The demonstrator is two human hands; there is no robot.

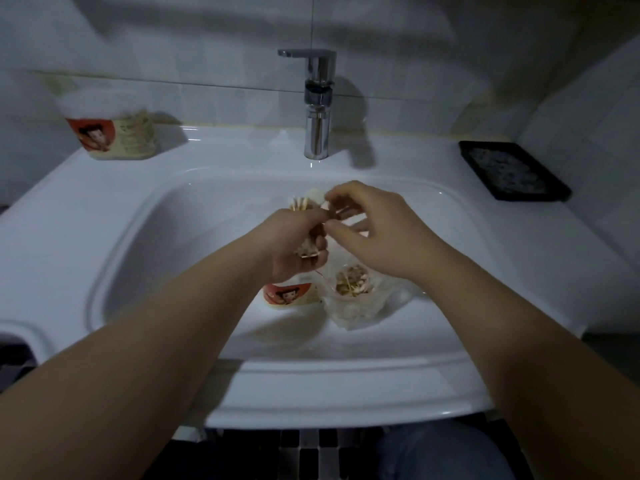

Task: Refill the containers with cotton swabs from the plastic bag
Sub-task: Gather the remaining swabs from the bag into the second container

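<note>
Both bare forearms reach in over the near edge of the white ceramic sink (138, 202), and the hands meet above the middle of its basin. Left hand (296, 245) is clenched around a bundle of wooden-stemmed cotton swabs (301, 203), whose white tips fan out above the fist towards the far wall of the basin. Right hand (375, 233) sits just beside it. Its fingers are curled, and thumb and forefinger pinch at the side of the bundle where it leaves the left fist. How many stems they pinch is too blurred to tell.

Under the hands, on the basin floor towards its near edge, stands a small round container with a red cartoon label (287, 296), partly hidden by the left wrist. Touching it on the right lies a crumpled clear plastic bag (356, 315), its mouth open upwards, with a loose heap of cotton swabs (353, 280) showing inside.

On the sink's far left corner stands a second red-labelled container with a white lid (114, 133), full of swabs. A chrome tap (317, 109) rises at the middle of the far edge, and a black rectangular soap dish (512, 171) rests on the far right corner.
</note>
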